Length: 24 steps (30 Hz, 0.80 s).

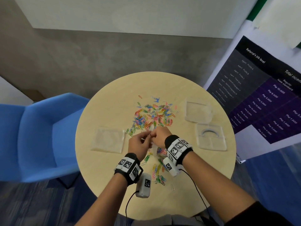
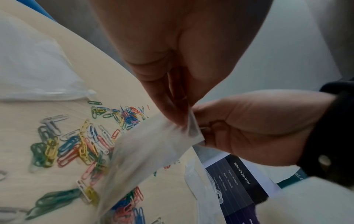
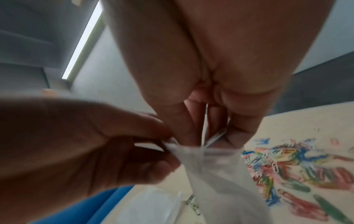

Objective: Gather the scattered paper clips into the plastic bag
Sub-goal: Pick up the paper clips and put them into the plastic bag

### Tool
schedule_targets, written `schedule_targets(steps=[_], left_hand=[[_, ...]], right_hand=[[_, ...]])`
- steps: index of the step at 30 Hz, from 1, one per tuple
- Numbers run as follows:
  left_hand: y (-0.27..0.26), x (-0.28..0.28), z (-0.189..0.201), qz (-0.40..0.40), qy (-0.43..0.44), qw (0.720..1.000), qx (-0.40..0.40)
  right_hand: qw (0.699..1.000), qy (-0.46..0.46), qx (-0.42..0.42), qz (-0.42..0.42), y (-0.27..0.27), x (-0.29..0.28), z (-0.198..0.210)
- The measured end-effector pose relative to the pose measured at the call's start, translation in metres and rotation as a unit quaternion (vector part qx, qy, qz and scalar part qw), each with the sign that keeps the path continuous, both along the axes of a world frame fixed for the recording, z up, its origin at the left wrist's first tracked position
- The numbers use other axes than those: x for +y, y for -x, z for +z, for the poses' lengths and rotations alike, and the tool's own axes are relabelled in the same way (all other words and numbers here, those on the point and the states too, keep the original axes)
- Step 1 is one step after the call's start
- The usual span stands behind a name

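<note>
Grey flooring surrounds a round worktop, seen from the head, where paper clips lie strewn about the middle. By the near edge, a plastic bag is held between both hands. At the left wrist, the left hand is pinched on the bag's mouth. At the right wrist, the right hand is pinched on clips at the opening. Bagging appears underway; dropping them in is judged next.

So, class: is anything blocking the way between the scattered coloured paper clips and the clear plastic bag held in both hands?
Nothing visible does. The left hand and right hand pinch the clear plastic bag by its top edge just above the coloured paper clips on the round beige table; whether its mouth is open is unclear.
</note>
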<state>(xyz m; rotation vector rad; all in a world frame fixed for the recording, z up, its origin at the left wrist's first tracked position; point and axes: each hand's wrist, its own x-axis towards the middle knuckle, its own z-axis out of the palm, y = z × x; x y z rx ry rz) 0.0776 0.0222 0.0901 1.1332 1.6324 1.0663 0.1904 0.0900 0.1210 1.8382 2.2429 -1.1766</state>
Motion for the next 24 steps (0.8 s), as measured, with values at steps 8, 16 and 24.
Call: schedule_targets(steps=[8,16,24], left_hand=[[-0.004,0.002,-0.003,0.025,0.010,0.999,-0.025],[0.003,-0.006,0.002,0.064,0.010,0.998,-0.014],[0.022,-0.018,-0.002,0.101,0.015,0.995,-0.013]], right_hand=[[0.972,-0.023,0.212,-0.097,-0.028,-0.009,0.003],[0.972,0.042,-0.160,-0.166,-0.108,-0.017,-0.073],[0.981,-0.066,-0.161,-0.085,-0.061,-0.030,-0.124]])
